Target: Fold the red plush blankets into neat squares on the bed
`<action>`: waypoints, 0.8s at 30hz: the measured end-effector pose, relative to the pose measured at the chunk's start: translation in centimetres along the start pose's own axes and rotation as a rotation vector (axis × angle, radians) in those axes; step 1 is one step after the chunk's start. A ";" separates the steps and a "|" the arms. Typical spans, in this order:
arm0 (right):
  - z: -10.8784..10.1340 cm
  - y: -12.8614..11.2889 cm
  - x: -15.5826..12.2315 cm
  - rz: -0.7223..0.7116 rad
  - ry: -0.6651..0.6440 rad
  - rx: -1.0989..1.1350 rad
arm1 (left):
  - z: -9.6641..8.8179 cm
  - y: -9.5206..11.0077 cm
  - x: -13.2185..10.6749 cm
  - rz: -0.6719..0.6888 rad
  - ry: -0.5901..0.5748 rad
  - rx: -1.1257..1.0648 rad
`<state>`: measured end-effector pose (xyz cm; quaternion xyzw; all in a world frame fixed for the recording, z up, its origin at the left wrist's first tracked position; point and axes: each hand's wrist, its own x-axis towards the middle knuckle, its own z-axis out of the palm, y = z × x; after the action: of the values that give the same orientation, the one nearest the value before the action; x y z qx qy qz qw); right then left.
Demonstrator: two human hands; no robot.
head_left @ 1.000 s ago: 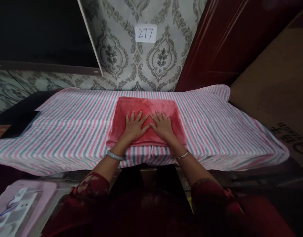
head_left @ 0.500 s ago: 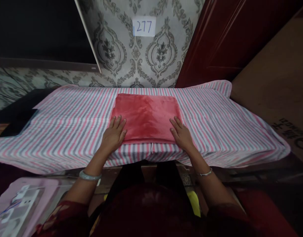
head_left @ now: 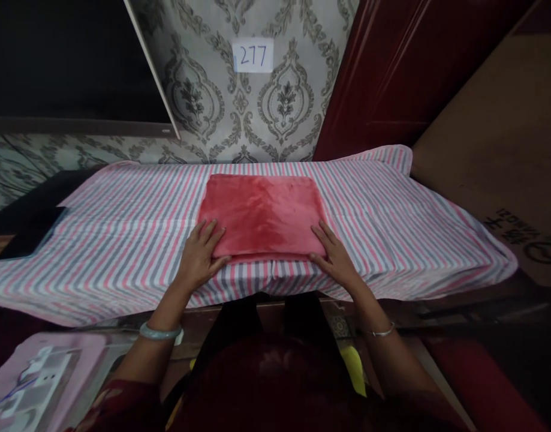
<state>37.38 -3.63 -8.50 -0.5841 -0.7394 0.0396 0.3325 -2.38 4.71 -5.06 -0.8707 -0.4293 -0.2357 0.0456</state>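
Note:
A folded red plush cloth lies flat as a neat rectangle on the striped tablecloth. My left hand rests at its near left corner, fingers spread over the left edge and thumb along the front edge. At the near right corner lies my right hand, its fingers stretched out on the cloth and its thumb by the front fold. Neither hand visibly lifts the cloth. Layers show along the near edge.
A dark phone-like slab lies at the table's left end. Behind are a television and a card reading 277. A cardboard box stands right. A power strip sits low left.
Both thumbs have moved from the cloth's top towards its front edge, and the hands have shifted slightly outward and nearer to me. The camera view has shifted a little; the cloth stays folded.

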 end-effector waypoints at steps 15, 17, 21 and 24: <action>0.3 -0.1 -1.4 -0.004 0.074 -0.026 | -0.9 0.1 -1.5 -0.038 0.002 0.127; 0.3 -0.1 -1.4 -0.006 0.072 -0.023 | -1.3 0.6 -1.3 -0.029 0.021 0.168; 0.1 0.0 -1.2 -0.003 0.063 -0.065 | -1.5 0.5 -1.0 0.028 -0.013 0.162; 0.0 -0.1 -1.0 -0.006 0.051 -0.102 | -1.3 -0.4 -1.1 0.059 -0.050 0.119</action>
<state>37.40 -4.52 -8.94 -0.5989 -0.7334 -0.0139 0.3213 -3.79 3.81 -4.44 -0.8843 -0.4178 -0.1862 0.0935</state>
